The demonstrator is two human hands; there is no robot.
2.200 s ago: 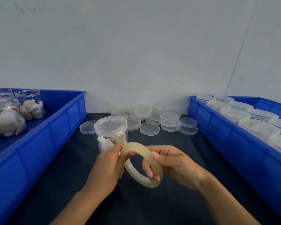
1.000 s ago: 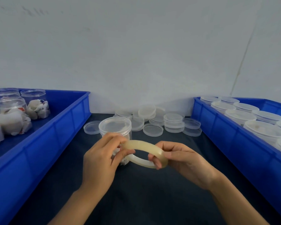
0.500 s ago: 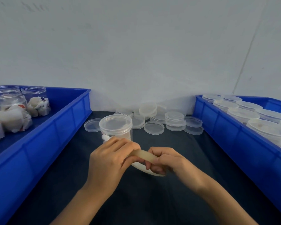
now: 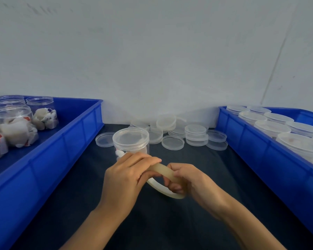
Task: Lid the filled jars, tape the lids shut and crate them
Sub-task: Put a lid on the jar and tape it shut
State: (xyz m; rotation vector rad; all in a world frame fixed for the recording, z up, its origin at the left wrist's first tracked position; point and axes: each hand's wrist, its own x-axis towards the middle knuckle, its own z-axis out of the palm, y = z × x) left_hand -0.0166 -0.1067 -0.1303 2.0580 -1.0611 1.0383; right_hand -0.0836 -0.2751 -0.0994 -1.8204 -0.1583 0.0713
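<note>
Head view shows both hands closed around a roll of clear tape [image 4: 167, 173], held low over the dark counter [image 4: 197, 177]. The roll is gripped by the right hand [image 4: 192, 181], whose fingers are hooked through its core, while the outer face is pinched by the curled fingers and thumb of the left hand [image 4: 126, 175] — apparently in search of the free end, though no loose tail can be made out.

Just beyond the left hand a lidded jar [image 4: 131, 141] stands upright on the counter, its clear lid seated and white wrapped pieces visible through the wall; no tape can be seen on it yet. Behind it, loose lids [image 4: 173, 142] are scattered and stacked against the wall. Unlidded filled jars [image 4: 14, 121] are held in the blue crate on the left [image 4: 61, 141], and lidded jars [image 4: 271, 128] in the blue crate on the right [image 4: 260, 150].

The step in hand is judged to be the freeing of the tape end. It would best be done with the roll kept steady in the right hand while a nail is drawn across the surface until the edge catches — then the tail peeled slowly and squarely, so the film is not split lengthwise. The jar should be kept within reach, and the strip laid across the seam between lid and wall.
</note>
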